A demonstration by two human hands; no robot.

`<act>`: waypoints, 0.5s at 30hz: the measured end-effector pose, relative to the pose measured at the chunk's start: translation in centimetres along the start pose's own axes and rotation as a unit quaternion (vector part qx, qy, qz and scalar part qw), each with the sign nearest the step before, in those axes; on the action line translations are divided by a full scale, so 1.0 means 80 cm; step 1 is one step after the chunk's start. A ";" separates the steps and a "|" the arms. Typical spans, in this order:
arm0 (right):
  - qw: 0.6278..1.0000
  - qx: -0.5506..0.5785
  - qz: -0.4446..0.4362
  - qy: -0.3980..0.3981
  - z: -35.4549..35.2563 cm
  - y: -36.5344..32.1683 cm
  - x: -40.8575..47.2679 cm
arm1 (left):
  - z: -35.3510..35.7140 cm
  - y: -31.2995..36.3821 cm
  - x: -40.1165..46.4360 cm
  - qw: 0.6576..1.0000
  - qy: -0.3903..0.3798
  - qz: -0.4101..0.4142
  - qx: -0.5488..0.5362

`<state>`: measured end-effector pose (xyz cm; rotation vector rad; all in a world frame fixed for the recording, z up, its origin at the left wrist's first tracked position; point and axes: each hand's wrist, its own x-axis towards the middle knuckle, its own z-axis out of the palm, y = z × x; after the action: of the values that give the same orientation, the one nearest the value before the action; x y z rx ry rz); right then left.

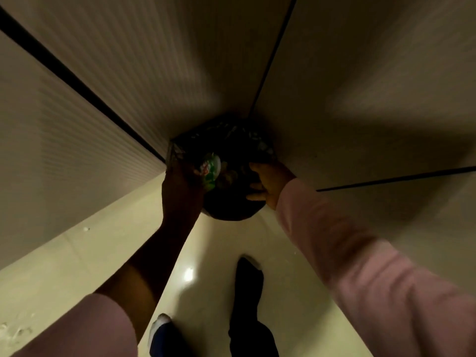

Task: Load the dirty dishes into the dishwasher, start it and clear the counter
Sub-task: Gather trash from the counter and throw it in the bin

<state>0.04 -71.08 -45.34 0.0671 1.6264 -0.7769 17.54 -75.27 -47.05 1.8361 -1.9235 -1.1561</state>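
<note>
Two hands were seen at a black trash bin (226, 210) in the corner. A green wrapper (210, 171) was held shut in the left hand (180, 186). The bin's rim was gripped by the right hand (268, 184).

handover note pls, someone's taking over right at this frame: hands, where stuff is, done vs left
Left hand: at the left rim of the black-lined bin, fingers by a green and white wrapper; too dark to tell whether it grips the wrapper or the liner.
Right hand: on the bin's right rim, fingers curled over the liner edge.
Bin sits on the floor in the corner between cabinet fronts, rubbish inside.
Done: cannot tell; no dishwasher, dishes or counter in view.
Left: finish at the bin, then check the counter and dishwasher yourself.
</note>
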 end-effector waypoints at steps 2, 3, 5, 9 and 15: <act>0.971 -0.209 -0.109 0.045 -0.004 0.021 -0.005 | 0.003 -0.028 -0.007 0.975 -0.031 0.127 0.179; 0.928 -0.330 -0.170 0.038 -0.007 0.034 -0.012 | 0.004 -0.037 -0.011 0.961 -0.048 0.161 0.217; 0.814 -0.538 -0.219 -0.017 -0.015 0.069 -0.016 | 0.001 -0.044 -0.021 0.960 -0.067 0.158 0.224; 0.623 -0.687 -0.374 0.022 -0.028 0.110 -0.026 | -0.001 -0.049 -0.051 0.967 -0.060 0.125 0.214; 0.493 -0.734 -0.467 0.009 -0.047 0.151 -0.027 | -0.002 -0.093 -0.086 0.957 -0.093 0.191 0.198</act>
<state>2.89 -59.02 -48.76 -2.1914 1.7559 0.1794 24.33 -68.23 -49.63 1.4509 -2.6288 -0.8872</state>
